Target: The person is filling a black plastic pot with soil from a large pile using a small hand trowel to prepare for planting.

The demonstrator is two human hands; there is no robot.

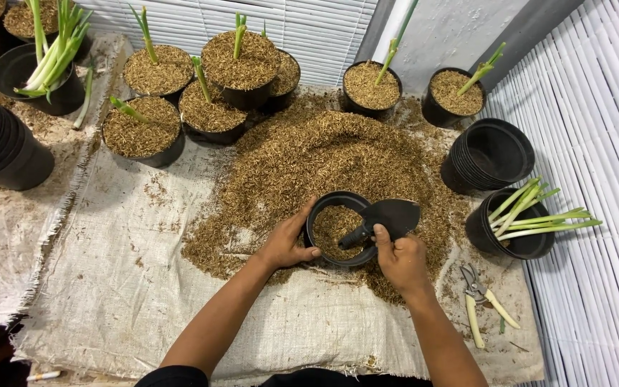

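Floor: woven sacking [130, 287] spread over it, white slatted blinds along the right edge
Husk heap [324, 165]: brown pile at frame centre, on the sacking
Filled pots [209, 86]: upper left, each with a green shoot
Empty pot stack [487, 154]: right of the heap
Black pot [338, 228]: centre, partly filled with husk
Left hand [286, 244]: clasped on the black pot's left rim
Right hand [399, 261]: fingers closed around the black trowel [388, 218], blade over the pot
Shears [478, 297]: lower right, lying untouched
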